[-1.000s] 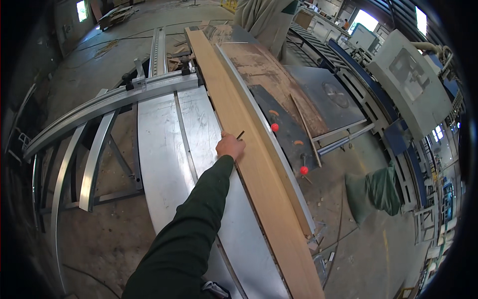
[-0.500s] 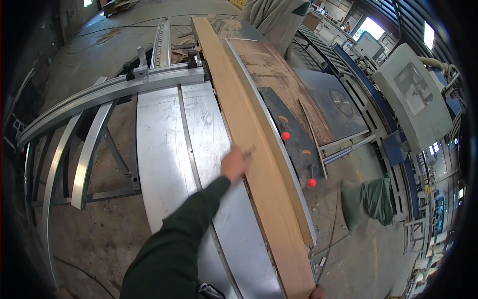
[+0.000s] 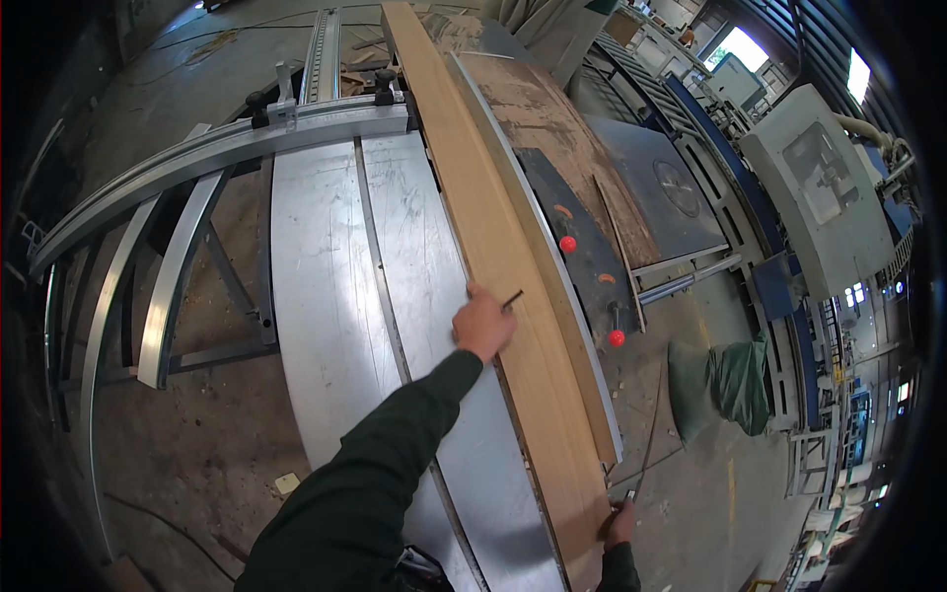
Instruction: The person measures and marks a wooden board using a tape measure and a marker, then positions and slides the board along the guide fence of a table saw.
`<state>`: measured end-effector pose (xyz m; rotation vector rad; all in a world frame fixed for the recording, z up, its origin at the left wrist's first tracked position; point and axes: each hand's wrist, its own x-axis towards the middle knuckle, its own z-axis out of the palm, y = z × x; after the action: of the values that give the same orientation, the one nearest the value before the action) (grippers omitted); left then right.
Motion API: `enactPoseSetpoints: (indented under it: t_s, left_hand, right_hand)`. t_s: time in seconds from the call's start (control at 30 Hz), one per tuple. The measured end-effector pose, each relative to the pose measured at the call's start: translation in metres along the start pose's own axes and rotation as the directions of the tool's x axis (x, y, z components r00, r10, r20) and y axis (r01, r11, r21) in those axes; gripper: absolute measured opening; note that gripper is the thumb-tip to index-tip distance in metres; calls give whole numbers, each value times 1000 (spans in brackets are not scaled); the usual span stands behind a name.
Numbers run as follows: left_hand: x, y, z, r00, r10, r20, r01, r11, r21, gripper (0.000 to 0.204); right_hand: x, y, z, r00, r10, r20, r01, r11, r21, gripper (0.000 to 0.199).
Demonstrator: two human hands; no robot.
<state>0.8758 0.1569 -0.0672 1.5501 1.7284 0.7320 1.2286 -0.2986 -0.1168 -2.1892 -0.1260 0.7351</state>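
Note:
A long light-brown wooden board [image 3: 480,217] lies lengthwise on the saw table, beside a metal fence [image 3: 515,192]. My left hand [image 3: 483,326] rests at the board's left edge, with a thin dark pencil-like stick [image 3: 513,299] poking out from its closed fingers over the wood. The stick's kind is too small to make out. At the near end, my right hand [image 3: 620,524] curls against the board's right edge; some of its fingers are hidden.
The silver sliding table [image 3: 326,266] has a long slot and a crosswise rail [image 3: 345,120] with black knobs. Beyond the fence are red knobs [image 3: 567,245] and a brown-stained panel [image 3: 552,118]. Green sacks [image 3: 738,385] stand on the floor at right, below a grey machine [image 3: 814,187].
My right hand has come further into view along the board's near right edge. The left hand has shifted slightly right and down over the board. The whole view has tilted a little.

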Motion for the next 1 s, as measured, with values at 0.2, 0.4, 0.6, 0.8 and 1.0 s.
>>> enactPoseSetpoints:
  t_s: [0.2, 0.4, 0.6, 0.8, 1.0]
  left_hand:
    - [68, -2, -19, 997, -40, -73, 41, 999, 13, 68]
    - [119, -12, -40, 991, -44, -123, 52, 996, 67, 61]
    - [132, -6, -28, 997, -16, -81, 26, 992, 124, 58]
    - [131, -4, -32, 997, -30, -65, 45, 970, 237, 57]
    - [113, -7, -21, 997, 19, -74, 3, 960, 279, 56]
  right_hand:
    - [-34, -71, 46, 999, -4, 51, -1, 995, 98, 55]
    - [-21, -79, 75, 968, -77, 239, 27, 979, 203, 67]
    - [9, -46, 17, 898, 7, 439, 146, 939, -313, 78]
    - [-28, -72, 25, 867, -164, 471, 383, 823, -419, 59]
    - [-44, -55, 21, 864, -271, 424, 441, 814, -378, 56]
